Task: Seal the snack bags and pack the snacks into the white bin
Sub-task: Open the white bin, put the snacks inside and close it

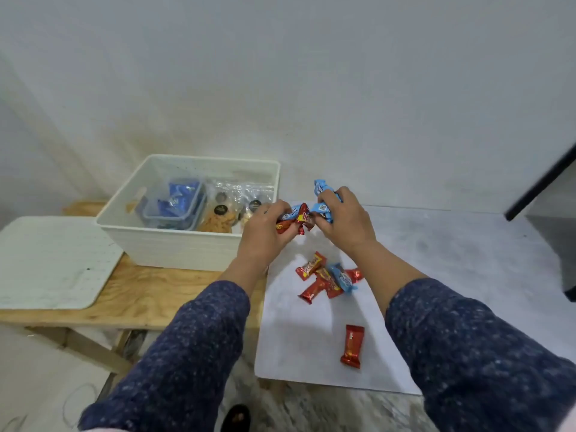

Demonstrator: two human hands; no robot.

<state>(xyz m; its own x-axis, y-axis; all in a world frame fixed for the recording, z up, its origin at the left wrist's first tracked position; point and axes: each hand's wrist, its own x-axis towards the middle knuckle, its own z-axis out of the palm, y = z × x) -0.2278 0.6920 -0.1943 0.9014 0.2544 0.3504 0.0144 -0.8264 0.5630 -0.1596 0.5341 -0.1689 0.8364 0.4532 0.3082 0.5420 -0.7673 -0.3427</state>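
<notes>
Both hands full: left hand (265, 227) clutched red bars (291, 221), right hand (343, 218) gripped blue bars (322, 194), beside bin (174, 247). Rec: carry over rim before release; loose grip risks drops.

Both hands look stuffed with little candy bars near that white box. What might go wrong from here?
1. The left hand and right hand each clutch several candy bars; a loose grip might let one slip before it reaches the white bin.
2. The bin already holds a blue-lidded box and clear snack bags, so dropped bars may land unevenly.
3. More bars and a lone red one lie on the white mat, easy to overlook.
</notes>
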